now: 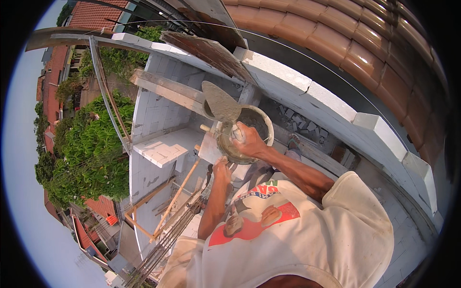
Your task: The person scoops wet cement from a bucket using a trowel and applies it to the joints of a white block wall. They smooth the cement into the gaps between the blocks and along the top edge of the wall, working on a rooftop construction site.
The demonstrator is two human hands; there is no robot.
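My right hand (249,140) is closed round the handle of a pointed trowel (222,102). Grey wet mortar covers the trowel's blade, which is over the far left rim of a round bucket (270,128). More mortar coats the inside of the bucket. Lower and to the left, my left hand (222,169) is closed near the bucket's near side. What its fingers grip is hidden. Just above that hand, beside the bucket, is a pale flat panel (209,148) with a short wooden piece at its upper end.
A white block wall (307,91) runs along the right, with a string line above it and brown roof tiles (336,33) beyond. A wooden plank (168,93) reaches toward the bucket from the left. Broken blocks (302,122) lie below. Thin rods (165,242) and poles stand at lower left.
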